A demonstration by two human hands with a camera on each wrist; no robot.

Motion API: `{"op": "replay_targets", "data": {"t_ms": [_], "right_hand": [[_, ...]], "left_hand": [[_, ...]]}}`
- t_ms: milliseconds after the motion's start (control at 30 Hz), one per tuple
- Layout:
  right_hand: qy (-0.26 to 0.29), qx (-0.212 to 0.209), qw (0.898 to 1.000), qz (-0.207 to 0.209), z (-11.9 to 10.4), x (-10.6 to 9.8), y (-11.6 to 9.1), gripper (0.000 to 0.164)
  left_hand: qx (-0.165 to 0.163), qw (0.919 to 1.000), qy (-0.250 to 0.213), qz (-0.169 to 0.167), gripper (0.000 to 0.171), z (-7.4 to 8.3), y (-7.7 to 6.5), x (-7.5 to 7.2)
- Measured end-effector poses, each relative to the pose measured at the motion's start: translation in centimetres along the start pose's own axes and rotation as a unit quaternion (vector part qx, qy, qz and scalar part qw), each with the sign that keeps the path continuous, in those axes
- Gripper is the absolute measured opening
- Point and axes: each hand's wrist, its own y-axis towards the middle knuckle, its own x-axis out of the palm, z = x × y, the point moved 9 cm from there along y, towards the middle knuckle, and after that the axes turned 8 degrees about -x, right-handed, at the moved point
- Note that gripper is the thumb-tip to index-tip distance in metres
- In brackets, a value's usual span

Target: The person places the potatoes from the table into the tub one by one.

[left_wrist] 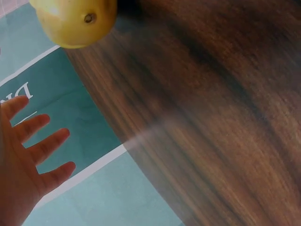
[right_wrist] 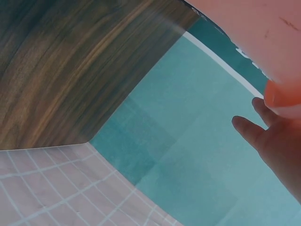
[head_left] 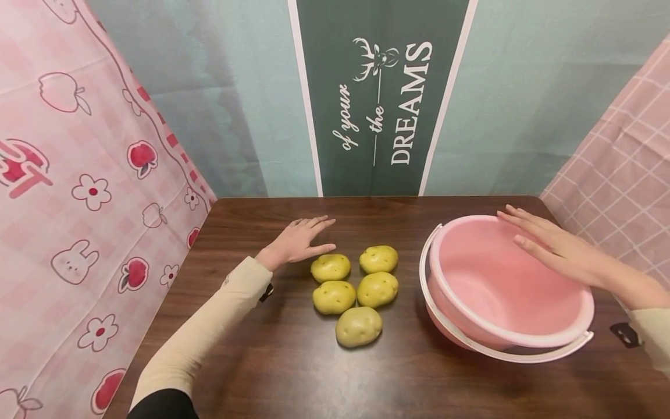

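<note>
Several yellow potatoes lie in a loose cluster at mid-table, among them a back-left potato [head_left: 331, 268] and a paler front potato [head_left: 359, 327]. My left hand [head_left: 295, 240] is beside the back-left one, fingers straight and thumb tip just behind it; the left wrist view shows these fingers spread, with a potato [left_wrist: 77, 21] at the top edge. To the right stands a pink bucket [head_left: 487, 279], upright, nothing inside it, its white handle [head_left: 471, 343] lowered along the front. Over its right rim reaches my right hand [head_left: 570, 253], fingers extended and holding nothing.
The dark wooden table [head_left: 251, 349] ends at a green-and-teal cloth [head_left: 387, 180] hanging behind it. A pink patterned cloth [head_left: 120, 203] hangs on the left, a pink checked one [head_left: 623, 157] on the right.
</note>
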Motion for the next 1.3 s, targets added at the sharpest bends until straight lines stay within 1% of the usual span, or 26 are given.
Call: {"op": "replay_targets", "data": {"t_ms": [233, 400, 533, 733, 933, 1167, 1300], "right_hand": [[-0.007, 0.007, 1.000, 0.001, -0.2, 0.3, -0.2, 0.055], [-0.016, -0.002, 1.000, 0.008, -0.3, 0.3, -0.3, 0.054], [-0.018, -0.006, 1.000, 0.011, -0.3, 0.3, -0.3, 0.053], [-0.013, 0.000, 1.000, 0.015, -0.3, 0.4, -0.4, 0.053], [-0.010, -0.002, 1.000, 0.018, -0.3, 0.5, -0.5, 0.053], [-0.015, -0.010, 1.000, 0.023, -0.2, 0.5, -0.5, 0.053], [-0.015, -0.012, 1.000, 0.022, -0.2, 0.5, -0.4, 0.053]], "left_hand": [[0.005, 1.0000, -0.003, -0.007, 0.079, 0.2, -0.3, 0.6], [0.006, 0.9999, -0.006, -0.013, 0.080, 0.3, -0.4, 1.1], [0.006, 0.9998, -0.003, -0.017, 0.078, 0.3, -0.5, 1.6], [0.006, 0.9998, -0.007, -0.016, 0.072, 0.5, -0.8, 2.1], [0.008, 0.9998, -0.015, -0.014, 0.073, 0.6, -1.1, 2.7], [0.011, 0.9994, -0.016, -0.028, 0.073, 0.8, -1.1, 3.2], [0.008, 0.9990, -0.014, -0.043, 0.072, 0.8, -1.1, 3.6]]}}
